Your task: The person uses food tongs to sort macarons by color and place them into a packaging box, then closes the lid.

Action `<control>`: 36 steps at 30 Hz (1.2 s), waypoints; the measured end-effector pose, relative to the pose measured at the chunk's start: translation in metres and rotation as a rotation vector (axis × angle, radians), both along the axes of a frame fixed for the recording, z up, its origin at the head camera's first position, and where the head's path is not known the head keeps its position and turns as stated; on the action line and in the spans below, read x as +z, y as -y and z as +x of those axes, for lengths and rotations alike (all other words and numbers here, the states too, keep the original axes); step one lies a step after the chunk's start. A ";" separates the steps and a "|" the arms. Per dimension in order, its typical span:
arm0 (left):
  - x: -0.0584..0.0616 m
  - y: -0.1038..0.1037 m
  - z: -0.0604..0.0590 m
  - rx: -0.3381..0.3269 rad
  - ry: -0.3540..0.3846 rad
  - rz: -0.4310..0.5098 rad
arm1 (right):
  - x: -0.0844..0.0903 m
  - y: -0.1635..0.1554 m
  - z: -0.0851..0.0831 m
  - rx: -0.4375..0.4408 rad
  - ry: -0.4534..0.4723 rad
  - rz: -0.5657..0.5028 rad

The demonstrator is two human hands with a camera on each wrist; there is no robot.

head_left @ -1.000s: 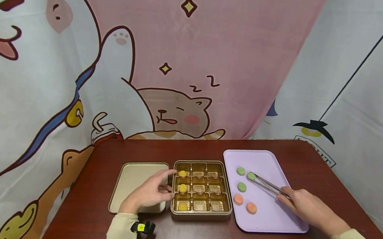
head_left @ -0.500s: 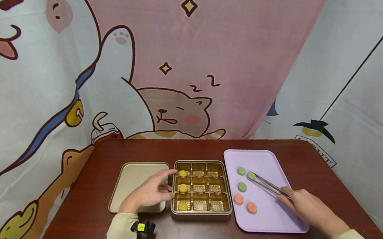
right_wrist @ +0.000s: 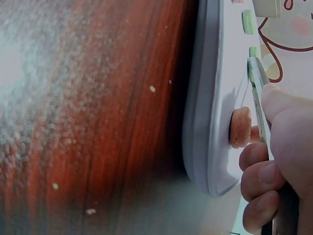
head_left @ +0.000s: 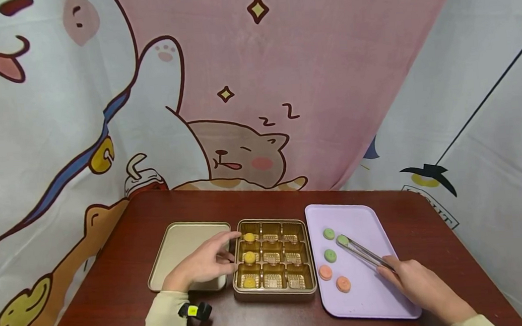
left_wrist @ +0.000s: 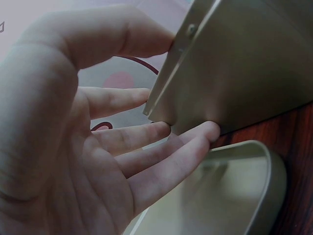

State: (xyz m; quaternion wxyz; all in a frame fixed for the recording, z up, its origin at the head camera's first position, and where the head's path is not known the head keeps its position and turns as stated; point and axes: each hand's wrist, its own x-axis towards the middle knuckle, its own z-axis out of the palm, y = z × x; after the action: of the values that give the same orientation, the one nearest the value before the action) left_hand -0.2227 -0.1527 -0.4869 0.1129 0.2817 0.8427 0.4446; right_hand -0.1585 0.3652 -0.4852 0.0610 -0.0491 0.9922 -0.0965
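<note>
My right hand [head_left: 417, 281] grips metal tongs [head_left: 365, 252] over the lilac tray [head_left: 370, 297]. Their tips stand at a green macaron [head_left: 342, 240], one on each side; whether they pinch it I cannot tell. Two more green macarons [head_left: 330, 255] and two orange macarons [head_left: 343, 284] lie on the tray. With fingers spread, my left hand [head_left: 204, 260] touches the left side of a gold box [head_left: 275, 296], as the left wrist view also shows. Yellow macarons [head_left: 249, 257] sit in the box's left column of compartments; the other compartments hold nothing.
Left of the box, partly under my left hand, lies a flat gold lid [head_left: 180, 239]. Box, lid and tray rest on a dark red-brown table [head_left: 263, 200]. A printed cartoon cloth [head_left: 328, 77] hangs behind it.
</note>
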 end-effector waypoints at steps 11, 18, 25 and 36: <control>-0.001 -0.001 0.002 0.011 0.012 -0.007 | 0.003 0.001 0.002 0.017 -0.052 -0.001; -0.001 -0.001 0.000 0.011 -0.002 -0.009 | 0.008 0.006 0.005 0.070 -0.152 -0.023; -0.001 0.000 -0.001 0.008 -0.004 -0.010 | 0.011 0.017 0.007 0.103 -0.214 -0.022; -0.001 0.000 -0.001 0.009 -0.003 -0.009 | 0.019 0.041 0.013 0.160 -0.297 -0.023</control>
State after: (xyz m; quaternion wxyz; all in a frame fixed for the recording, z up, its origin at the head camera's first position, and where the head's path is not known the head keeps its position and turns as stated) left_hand -0.2234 -0.1523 -0.4880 0.1111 0.2781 0.8461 0.4409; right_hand -0.1456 0.3240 -0.4661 -0.0796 -0.1426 0.9821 -0.0941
